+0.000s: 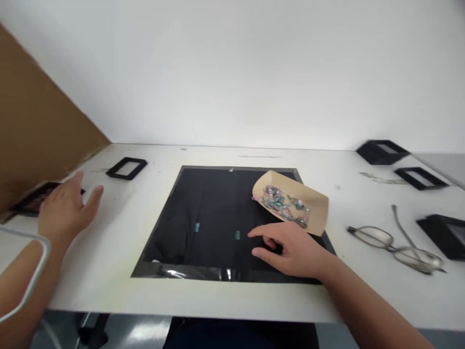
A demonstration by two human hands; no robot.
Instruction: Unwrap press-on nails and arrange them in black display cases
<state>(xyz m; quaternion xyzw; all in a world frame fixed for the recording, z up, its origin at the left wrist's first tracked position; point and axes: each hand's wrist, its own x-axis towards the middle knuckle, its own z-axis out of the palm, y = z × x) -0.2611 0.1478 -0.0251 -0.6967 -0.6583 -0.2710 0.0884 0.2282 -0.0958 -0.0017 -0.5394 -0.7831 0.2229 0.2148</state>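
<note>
My right hand [290, 249] rests on a black mat [203, 242] in the middle of the white table [119, 261], fingers pointing left toward a small teal piece [237, 235]. A second teal piece [197, 227] lies further left on the mat. Just beyond the hand sits a tan paper tray [316, 213] holding several small teal and pink pieces [285, 203]. My left hand [67, 208] hovers open over the table's left side, near a dark flat frame [32, 201]. Neither hand holds anything.
A black rectangular frame [126, 167] lies at the back left. Eyeglasses [395, 242] lie right of the mat. More black frames [382, 150] [420, 178] [445, 235] are at the right. A brown cardboard sheet [32, 131] leans at the left.
</note>
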